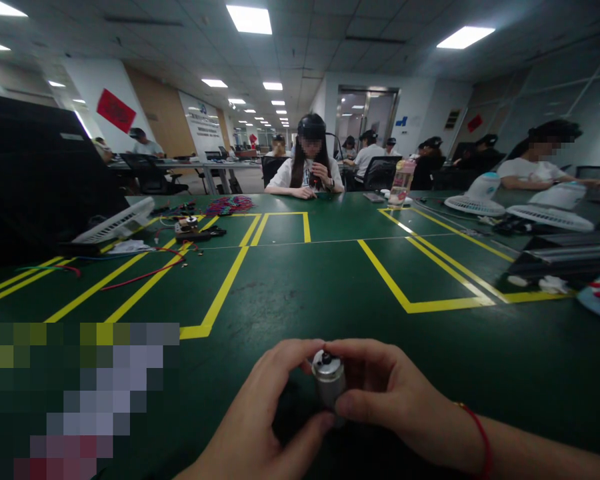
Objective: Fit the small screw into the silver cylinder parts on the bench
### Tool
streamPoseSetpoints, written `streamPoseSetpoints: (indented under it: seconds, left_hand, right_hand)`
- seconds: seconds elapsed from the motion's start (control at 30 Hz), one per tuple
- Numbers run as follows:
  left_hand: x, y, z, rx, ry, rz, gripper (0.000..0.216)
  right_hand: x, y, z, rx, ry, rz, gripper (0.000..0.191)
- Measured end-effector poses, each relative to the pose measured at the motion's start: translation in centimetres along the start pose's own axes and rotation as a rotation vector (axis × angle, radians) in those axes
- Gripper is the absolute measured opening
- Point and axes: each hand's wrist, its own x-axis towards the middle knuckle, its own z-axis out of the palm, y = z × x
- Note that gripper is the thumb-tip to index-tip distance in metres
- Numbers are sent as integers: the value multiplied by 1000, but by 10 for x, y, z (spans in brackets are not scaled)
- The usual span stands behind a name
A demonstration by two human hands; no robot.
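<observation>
A small silver cylindrical motor [329, 379] stands upright between my hands at the lower middle of the head view. Its top end shows a dark hub or shaft in the centre. My left hand [275, 407] curves round it from the left, forefinger at the top and thumb tip near the bottom. From the right, my right hand [390, 393] grips the motor, with the thumb pressed on its side and the forefinger reaching over to the top. A red cord circles my right wrist. Whether the motor's base touches the green table [300, 293] cannot be made out.
Yellow tape lines mark the table. Wires [230, 205] and small parts lie at the far left, beside a white fan [115, 220]. A pink bottle [401, 183], more fans [550, 207] and dark metal profiles [570, 260] are on the right. A person [310, 160] sits opposite.
</observation>
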Motion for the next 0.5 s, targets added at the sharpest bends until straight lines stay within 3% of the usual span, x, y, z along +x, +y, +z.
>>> streamPoseSetpoints:
  seconds: [0.3,0.5]
  left_hand:
    - [-6,-3,2,8,-1,-40,67]
    - [-9,0,-5,39,-79,-45,71]
  right_hand:
    - [1,4,-3,58,-3,-5,51]
    - [0,7,-2,94,-44,-38,54]
